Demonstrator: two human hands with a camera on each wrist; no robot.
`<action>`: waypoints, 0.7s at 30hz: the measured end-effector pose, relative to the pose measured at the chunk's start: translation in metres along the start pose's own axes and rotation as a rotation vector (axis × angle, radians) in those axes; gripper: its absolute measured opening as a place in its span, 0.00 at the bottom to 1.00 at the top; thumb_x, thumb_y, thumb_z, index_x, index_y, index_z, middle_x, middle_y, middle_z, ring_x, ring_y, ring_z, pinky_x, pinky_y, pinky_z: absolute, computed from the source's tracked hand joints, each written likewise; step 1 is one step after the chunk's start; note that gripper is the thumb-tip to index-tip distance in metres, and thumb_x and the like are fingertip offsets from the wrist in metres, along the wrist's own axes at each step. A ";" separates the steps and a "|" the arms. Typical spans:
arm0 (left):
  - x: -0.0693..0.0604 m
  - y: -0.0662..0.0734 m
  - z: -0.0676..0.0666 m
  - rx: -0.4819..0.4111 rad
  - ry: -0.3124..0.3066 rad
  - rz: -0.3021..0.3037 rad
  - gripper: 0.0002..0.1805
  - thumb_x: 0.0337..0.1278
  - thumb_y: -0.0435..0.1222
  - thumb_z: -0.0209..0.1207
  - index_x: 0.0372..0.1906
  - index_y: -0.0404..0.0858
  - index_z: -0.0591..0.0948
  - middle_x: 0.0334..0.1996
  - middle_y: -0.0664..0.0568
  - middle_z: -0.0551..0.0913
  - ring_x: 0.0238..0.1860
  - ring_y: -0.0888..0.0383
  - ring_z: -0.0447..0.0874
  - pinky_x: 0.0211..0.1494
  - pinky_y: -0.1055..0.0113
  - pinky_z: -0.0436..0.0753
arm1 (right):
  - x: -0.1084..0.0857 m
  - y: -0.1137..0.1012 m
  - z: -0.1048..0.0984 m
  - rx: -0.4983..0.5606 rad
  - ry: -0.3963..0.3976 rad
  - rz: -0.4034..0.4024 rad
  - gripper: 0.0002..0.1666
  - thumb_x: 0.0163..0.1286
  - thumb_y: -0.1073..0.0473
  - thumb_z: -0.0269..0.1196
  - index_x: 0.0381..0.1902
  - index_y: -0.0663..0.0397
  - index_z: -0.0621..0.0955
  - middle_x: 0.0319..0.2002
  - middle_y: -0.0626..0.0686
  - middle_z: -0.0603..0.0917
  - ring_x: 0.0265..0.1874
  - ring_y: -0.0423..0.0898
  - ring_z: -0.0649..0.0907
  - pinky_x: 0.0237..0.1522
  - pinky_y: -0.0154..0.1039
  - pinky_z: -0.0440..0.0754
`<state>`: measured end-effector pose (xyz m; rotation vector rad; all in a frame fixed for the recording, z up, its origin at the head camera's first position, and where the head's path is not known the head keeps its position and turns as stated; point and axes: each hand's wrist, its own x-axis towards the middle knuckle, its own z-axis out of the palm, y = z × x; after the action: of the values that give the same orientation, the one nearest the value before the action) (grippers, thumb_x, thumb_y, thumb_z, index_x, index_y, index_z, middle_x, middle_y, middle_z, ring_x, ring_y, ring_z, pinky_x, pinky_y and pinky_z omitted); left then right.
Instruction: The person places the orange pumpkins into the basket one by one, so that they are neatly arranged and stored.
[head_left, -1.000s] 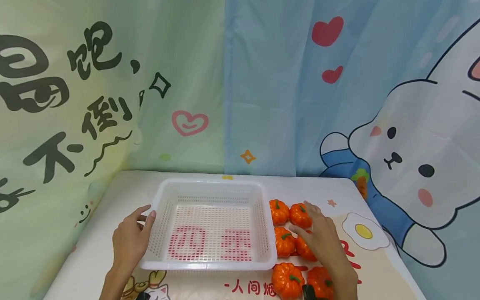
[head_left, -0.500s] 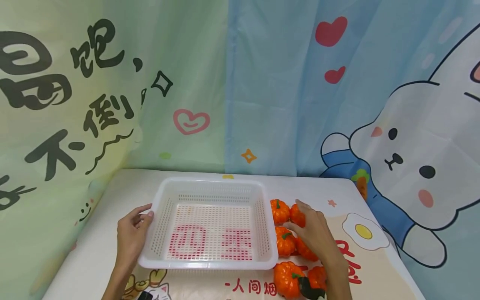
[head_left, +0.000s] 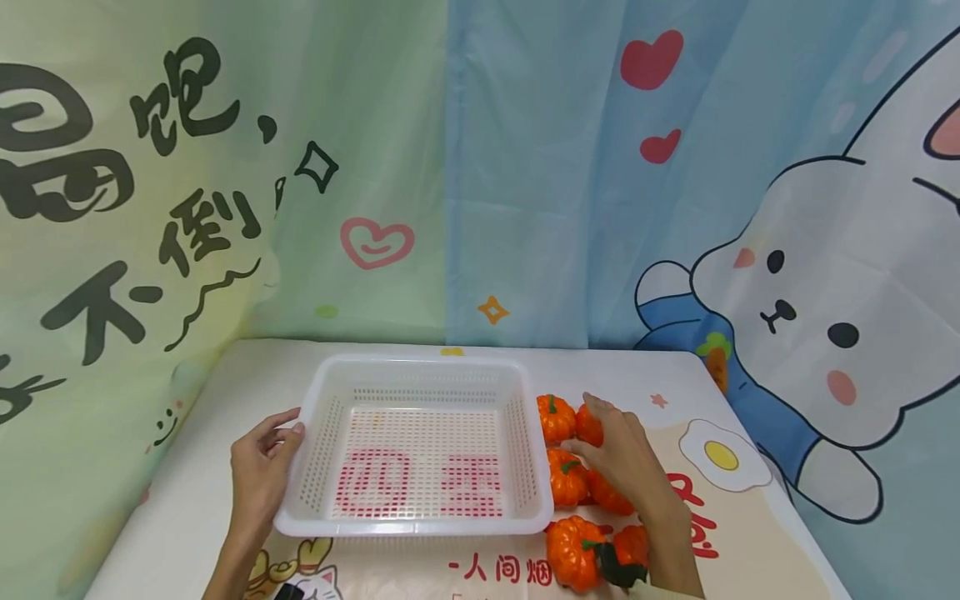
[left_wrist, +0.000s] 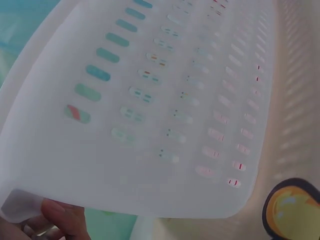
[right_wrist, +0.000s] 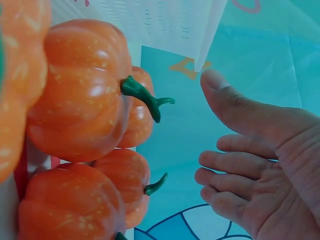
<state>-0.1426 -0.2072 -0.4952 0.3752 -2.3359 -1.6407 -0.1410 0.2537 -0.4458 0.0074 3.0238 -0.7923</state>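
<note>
A white perforated plastic basket [head_left: 412,528] has several orange pumpkins with green stems along its right side, among them a large front one [head_left: 572,550] and a back one [head_left: 555,419]. My left hand [head_left: 258,471] holds the basket's left rim; in the left wrist view, that hand [left_wrist: 55,222] has its thumb and curled fingers at a corner of the basket [left_wrist: 100,170]. Over the right-hand pumpkins is my right hand [head_left: 626,458], its fingers spread. The right wrist view shows this hand [right_wrist: 255,165] holding nothing, beside a pumpkin [right_wrist: 82,90].
The white table [head_left: 243,375] has a printed mat with a fried egg picture [head_left: 722,455] at the right. Behind it hangs a curtain [head_left: 517,208] with hearts, a rabbit and lettering. Dark wrist gear [head_left: 621,568] overlaps the front pumpkins.
My left hand has closed its spread fingers at the basket's left rim. My right hand has moved a little left over the pumpkins, still holding nothing. The basket has hardly moved.
</note>
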 end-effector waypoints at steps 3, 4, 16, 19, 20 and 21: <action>-0.001 0.000 0.000 -0.012 -0.004 0.004 0.19 0.83 0.37 0.59 0.68 0.35 0.84 0.47 0.34 0.90 0.31 0.67 0.86 0.35 0.76 0.87 | 0.002 -0.002 -0.002 -0.009 0.006 -0.014 0.54 0.68 0.51 0.79 0.83 0.63 0.68 0.79 0.69 0.73 0.77 0.75 0.72 0.67 0.68 0.81; -0.001 0.000 -0.001 -0.016 -0.005 0.004 0.19 0.83 0.38 0.59 0.68 0.35 0.84 0.47 0.34 0.90 0.31 0.67 0.86 0.35 0.76 0.87 | 0.003 -0.003 -0.003 -0.012 0.007 -0.019 0.53 0.68 0.51 0.79 0.83 0.62 0.68 0.79 0.69 0.73 0.77 0.74 0.73 0.67 0.68 0.81; 0.000 0.000 -0.002 -0.031 -0.022 0.004 0.18 0.83 0.37 0.59 0.67 0.35 0.84 0.46 0.36 0.90 0.32 0.68 0.88 0.36 0.75 0.88 | 0.013 -0.005 -0.004 -0.005 -0.025 -0.047 0.54 0.67 0.53 0.80 0.83 0.63 0.68 0.78 0.70 0.74 0.77 0.73 0.72 0.72 0.71 0.76; 0.000 0.000 -0.002 -0.031 -0.022 0.001 0.18 0.83 0.37 0.59 0.67 0.34 0.84 0.46 0.35 0.90 0.32 0.68 0.88 0.36 0.75 0.88 | 0.016 -0.005 -0.004 0.005 -0.037 -0.050 0.53 0.67 0.55 0.80 0.83 0.63 0.68 0.78 0.69 0.75 0.77 0.73 0.73 0.71 0.70 0.78; -0.001 0.000 -0.002 -0.030 -0.024 -0.001 0.18 0.83 0.37 0.59 0.67 0.34 0.84 0.47 0.35 0.90 0.32 0.67 0.88 0.37 0.75 0.88 | 0.018 -0.005 -0.003 0.007 -0.043 -0.049 0.53 0.67 0.55 0.80 0.82 0.63 0.68 0.77 0.69 0.75 0.77 0.73 0.73 0.71 0.70 0.77; -0.001 0.000 -0.002 -0.032 -0.024 -0.002 0.19 0.83 0.37 0.59 0.68 0.34 0.84 0.47 0.35 0.90 0.32 0.67 0.89 0.37 0.75 0.88 | 0.018 -0.004 -0.003 0.007 -0.050 -0.046 0.52 0.67 0.56 0.80 0.82 0.63 0.68 0.77 0.69 0.75 0.77 0.73 0.73 0.71 0.70 0.77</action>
<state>-0.1413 -0.2083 -0.4946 0.3532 -2.3246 -1.6904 -0.1594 0.2513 -0.4413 -0.0814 2.9840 -0.7938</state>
